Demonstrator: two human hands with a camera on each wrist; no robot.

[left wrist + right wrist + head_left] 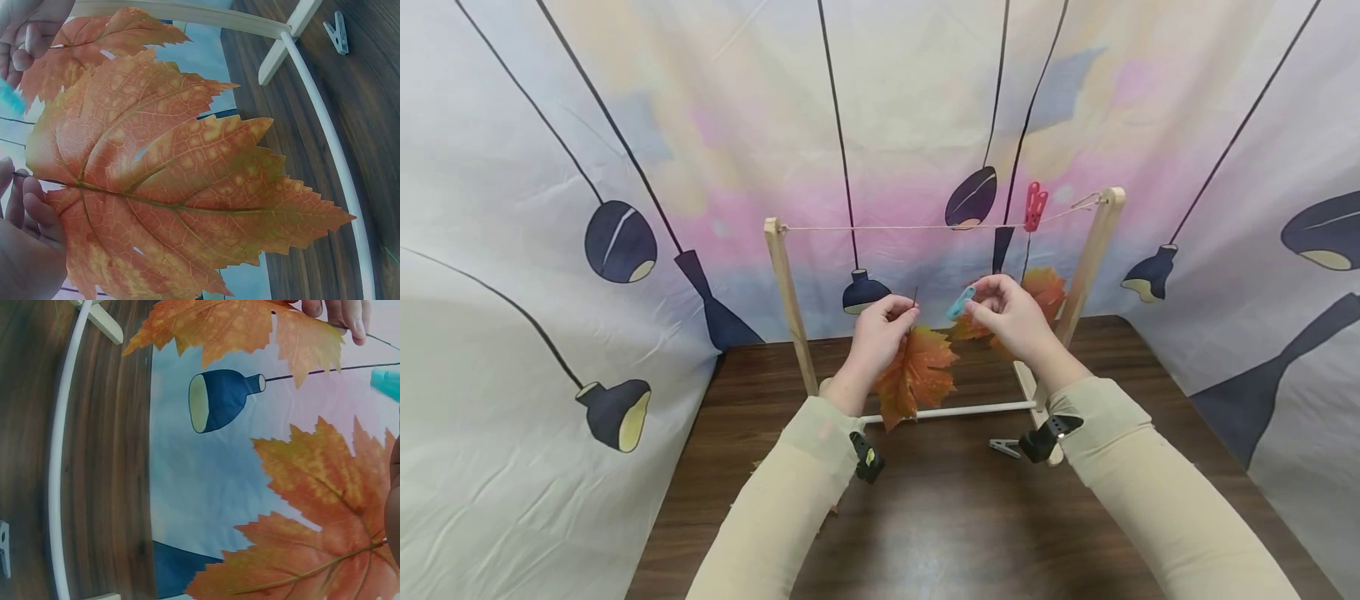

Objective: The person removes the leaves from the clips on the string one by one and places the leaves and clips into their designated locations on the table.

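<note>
My left hand point(883, 333) pinches the thin stem of an orange maple leaf point(917, 375), which hangs below the fingers. In the left wrist view the same leaf point(156, 187) spreads out broadly from those fingertips. To the right, my right hand point(1011, 317) holds a light blue clothespin point(961, 303) between thumb and fingers, level with the leaf's stem. Both hands are just below a string point(895, 227). Behind the right hand a second maple leaf point(1043, 292) hangs by its stem from a red clothespin point(1035, 207) on the string.
The string runs between two wooden posts point(790, 308) joined low down by a white rod point(977, 410). A grey clothespin point(1004, 448) lies on the dark wooden table point(955, 517) by the right wrist. A printed cloth point(895, 100) hangs behind. Leaf pieces show beside the left sleeve.
</note>
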